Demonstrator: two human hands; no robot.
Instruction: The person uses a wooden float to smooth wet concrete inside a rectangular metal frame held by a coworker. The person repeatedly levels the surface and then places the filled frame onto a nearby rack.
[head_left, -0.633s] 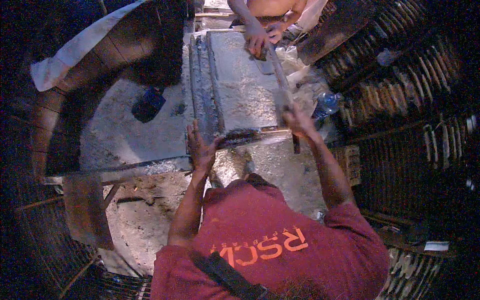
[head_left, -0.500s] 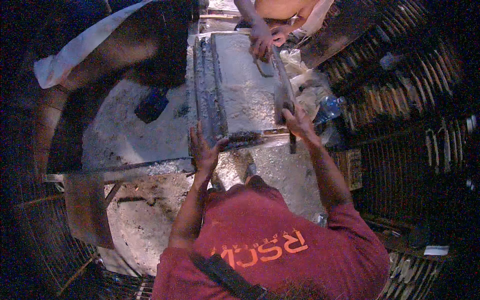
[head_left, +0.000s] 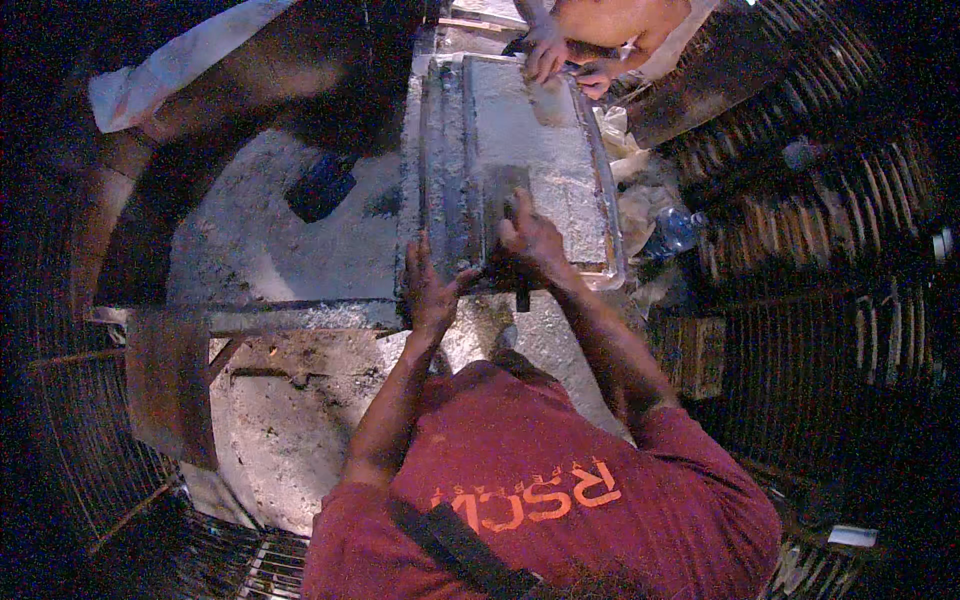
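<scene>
Before me lies a shallow rectangular mould [head_left: 612,215], its frame around a bed of pale, crumbly wet material [head_left: 570,180]. My right hand [head_left: 532,238] grips a flat, plasterer's-style trowel [head_left: 507,185], smeared by motion, over the near left part of the bed. The trowel's dark lower end sticks out past the near edge. At the frame's near left corner rests my left hand [head_left: 432,295], thumb and fingers spread, holding nothing. Across the far end, a co-worker's hands [head_left: 548,55] touch the mould's far edge and corner.
To the left, a wide trough [head_left: 250,312] holds pale powdery material, with a dark blue object [head_left: 322,187] on it. Crumpled pale plastic [head_left: 630,165] and a clear bottle [head_left: 672,232] lie at the right. Stacked thin slabs [head_left: 800,220] line the right side.
My right hand has carried the trowel leftward from the mould's right edge to the left part of the bed. The co-worker's hands have drawn apart. The view has shifted slightly.
</scene>
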